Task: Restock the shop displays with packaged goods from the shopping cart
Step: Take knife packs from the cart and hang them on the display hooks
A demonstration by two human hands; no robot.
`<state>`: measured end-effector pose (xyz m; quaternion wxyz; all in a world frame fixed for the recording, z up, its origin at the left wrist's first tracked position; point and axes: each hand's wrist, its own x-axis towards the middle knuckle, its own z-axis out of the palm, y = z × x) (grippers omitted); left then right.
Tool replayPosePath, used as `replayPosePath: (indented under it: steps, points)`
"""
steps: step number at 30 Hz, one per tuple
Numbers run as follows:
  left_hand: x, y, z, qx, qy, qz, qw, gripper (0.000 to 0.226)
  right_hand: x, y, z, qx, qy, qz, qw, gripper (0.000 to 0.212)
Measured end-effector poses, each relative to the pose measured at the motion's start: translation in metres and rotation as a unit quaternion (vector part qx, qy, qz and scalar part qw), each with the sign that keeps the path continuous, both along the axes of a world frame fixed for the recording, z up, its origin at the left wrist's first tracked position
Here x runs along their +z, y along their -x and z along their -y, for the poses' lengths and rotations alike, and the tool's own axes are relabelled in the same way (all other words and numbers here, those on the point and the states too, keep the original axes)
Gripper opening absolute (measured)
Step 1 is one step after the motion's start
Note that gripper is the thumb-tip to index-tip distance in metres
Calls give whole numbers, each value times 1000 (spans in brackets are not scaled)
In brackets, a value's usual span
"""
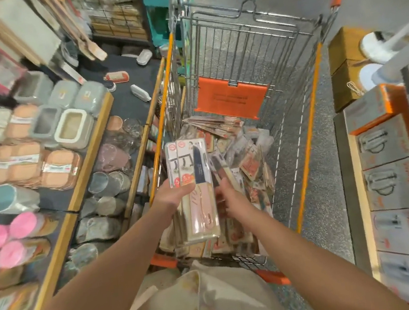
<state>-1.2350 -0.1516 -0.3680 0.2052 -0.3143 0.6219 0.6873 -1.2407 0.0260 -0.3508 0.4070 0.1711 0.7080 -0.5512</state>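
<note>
While gripped — knife packs [197,188] in left hand [174,194]

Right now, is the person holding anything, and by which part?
The left hand grips a stack of packaged knives around the middle. The right hand pinches another knife pack near its lower end, over the cart.

Pink-lidded jars [11,236] stand near grey containers [63,114].

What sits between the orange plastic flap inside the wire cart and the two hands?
In the head view, a loose heap of packaged goods fills the cart floor between the orange flap and the left hand and right hand.
</note>
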Motion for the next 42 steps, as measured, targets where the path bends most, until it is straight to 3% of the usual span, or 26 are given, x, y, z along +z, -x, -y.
replayPosePath:
  steps: [4,7,11,14,16,19,23,27,29,32,36,38,40,42]
  points:
    - [-12,-5,2,-34,16,27,999,28,-26,34,-47,-204,-67,19,977,60]
    - [-28,-4,10,-1,72,68,995,28,-48,67,-67,-259,-146,27,954,61]
    - [-38,2,7,23,89,86,992,31,-66,104,-55,-196,-182,47,962,55]
    - [-44,12,0,29,70,89,993,43,-87,120,-46,-181,-225,-11,957,52]
    - [-46,16,-3,28,58,90,994,46,-111,123,-49,-153,-237,-44,958,65]
    - [-44,21,-5,21,50,86,995,41,-145,119,-61,-128,-226,4,966,85]
    - [-41,20,4,19,68,76,995,41,-110,97,-52,-252,-175,33,951,68]
    - [-30,16,10,15,66,74,995,61,-80,60,-39,-183,-169,-69,966,55]
    - [-26,13,10,13,61,64,996,55,-76,46,-32,-110,-182,-74,974,68]
    - [-15,7,14,10,45,44,998,54,-72,31,-20,-31,-150,7,988,87]
    - [4,-16,36,-2,17,-14,1000,30,-74,21,-14,34,-156,69,985,123]
    - [12,-35,55,-16,22,-35,999,23,-94,14,-18,18,-166,56,984,127]
    - [17,-53,73,-3,47,-42,998,22,-56,-3,1,-17,-168,38,985,126]
    - [25,-73,90,13,63,-50,997,24,-30,-22,21,-65,-165,-12,984,102]
